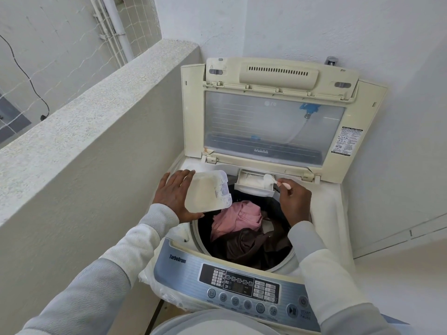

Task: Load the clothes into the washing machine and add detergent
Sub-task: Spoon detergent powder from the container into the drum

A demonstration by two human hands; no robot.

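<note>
- The washing machine [242, 238] stands in a corner, with a low wall [96, 117] on its left.
- Its lid [273, 122] is raised at the far side.
- Clothes [244, 235] lie in the drum.
- The detergent drawer [254, 183] sits at the drum's far rim.
- The control panel [239, 284] is nearest.

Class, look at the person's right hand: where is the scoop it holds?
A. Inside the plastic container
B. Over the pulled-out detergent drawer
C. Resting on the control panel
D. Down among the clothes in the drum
B: the right hand holds the scoop at the detergent drawer, beyond the drum.
</note>
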